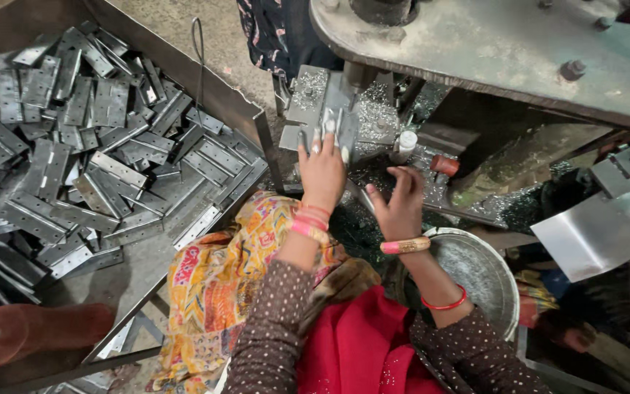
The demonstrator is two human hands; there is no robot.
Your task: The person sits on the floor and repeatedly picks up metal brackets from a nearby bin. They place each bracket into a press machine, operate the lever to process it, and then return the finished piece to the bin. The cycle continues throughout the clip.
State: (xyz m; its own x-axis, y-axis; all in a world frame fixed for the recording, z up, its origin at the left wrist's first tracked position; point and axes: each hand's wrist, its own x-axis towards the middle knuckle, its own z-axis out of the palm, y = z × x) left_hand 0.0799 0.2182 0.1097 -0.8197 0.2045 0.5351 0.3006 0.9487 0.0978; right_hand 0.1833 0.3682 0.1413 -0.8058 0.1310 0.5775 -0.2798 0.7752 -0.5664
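My left hand [322, 169] reaches forward to the grey metal fixture [329, 109] of a press machine, fingertips resting on a flat metal piece [331, 125] seated there. My right hand [401, 206] hovers just to the right of it, fingers loosely curled, over the shaving-strewn machine bed [380, 175]; it holds nothing that I can see. Both wrists wear bangles, and the sleeves are brown with white dots. A red cloth and a patterned orange cloth cover my lap.
A large metal tray [205, 80] at the left holds a heap of grey metal hinges [74, 153]. A round steel bowl [483, 270] sits under my right forearm. The machine's heavy plate [490, 51] overhangs at the top right. An orange bottle [30, 332] lies at the lower left.
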